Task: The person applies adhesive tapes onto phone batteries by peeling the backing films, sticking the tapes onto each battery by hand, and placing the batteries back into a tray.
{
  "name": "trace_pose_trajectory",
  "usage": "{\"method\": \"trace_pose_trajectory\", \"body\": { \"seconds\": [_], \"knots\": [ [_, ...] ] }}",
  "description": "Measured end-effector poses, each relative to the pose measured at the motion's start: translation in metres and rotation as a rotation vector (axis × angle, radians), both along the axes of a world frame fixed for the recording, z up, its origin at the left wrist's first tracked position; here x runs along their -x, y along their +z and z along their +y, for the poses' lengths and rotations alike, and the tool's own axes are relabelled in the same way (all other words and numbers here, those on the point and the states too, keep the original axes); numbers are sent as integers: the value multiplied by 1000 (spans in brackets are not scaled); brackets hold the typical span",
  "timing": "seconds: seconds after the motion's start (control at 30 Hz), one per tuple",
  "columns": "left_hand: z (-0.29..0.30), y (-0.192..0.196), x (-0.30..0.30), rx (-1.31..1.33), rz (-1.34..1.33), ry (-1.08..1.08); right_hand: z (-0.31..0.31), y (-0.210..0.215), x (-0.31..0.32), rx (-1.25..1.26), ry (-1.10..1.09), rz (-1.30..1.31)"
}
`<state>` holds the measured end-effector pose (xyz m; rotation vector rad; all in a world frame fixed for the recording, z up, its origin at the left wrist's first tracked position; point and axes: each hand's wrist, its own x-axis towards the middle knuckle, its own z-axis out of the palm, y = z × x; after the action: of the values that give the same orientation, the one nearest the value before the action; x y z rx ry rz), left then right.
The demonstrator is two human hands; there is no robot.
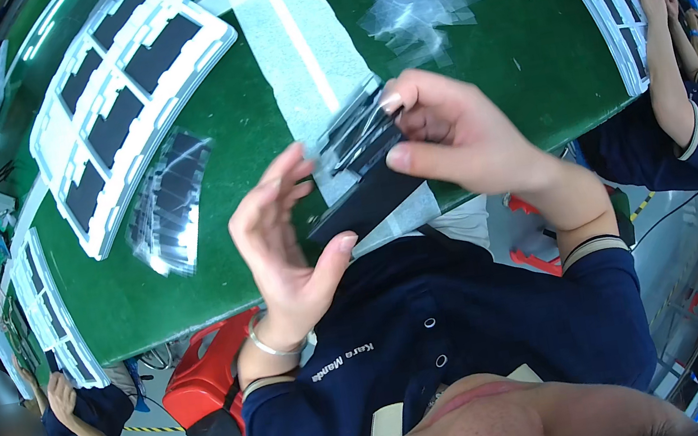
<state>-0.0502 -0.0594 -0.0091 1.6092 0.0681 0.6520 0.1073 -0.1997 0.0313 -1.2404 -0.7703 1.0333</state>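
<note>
My right hand (pixel 454 133) pinches a fanned stack of thin dark rectangular panels (pixel 359 134) wrapped in clear film, held above the near edge of the green table (pixel 524 53). A larger dark flat panel (pixel 365 202) sits under the stack, its lower corner resting against my left thumb. My left hand (pixel 284 237) is spread, palm toward the panels, fingers apart, with a silver bracelet on its wrist.
A white tray (pixel 120 99) with dark panels in slots lies at the left. A pile of film-wrapped dark panels (pixel 168 201) lies below it, and peeled clear films (pixel 415 2) at the back. Co-workers' arms (pixel 673 75) work at right and lower left. A red stool (pixel 206 382) stands below.
</note>
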Motion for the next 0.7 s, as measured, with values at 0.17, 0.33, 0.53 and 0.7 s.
{"method": "trace_pose_trajectory", "body": {
  "seconds": [0.17,0.33,0.53,0.7],
  "knots": [
    [-15,5,2,379,-81,0,9,-17,27,-179,23,-186],
    [-12,1,12,207,-115,39,13,-17,32,-158,-20,-131],
    [-11,7,15,120,-77,-2,13,-13,19,-112,-96,-51],
    [-11,6,19,97,-56,-18,9,-5,3,-139,-246,28]
  ]
}}
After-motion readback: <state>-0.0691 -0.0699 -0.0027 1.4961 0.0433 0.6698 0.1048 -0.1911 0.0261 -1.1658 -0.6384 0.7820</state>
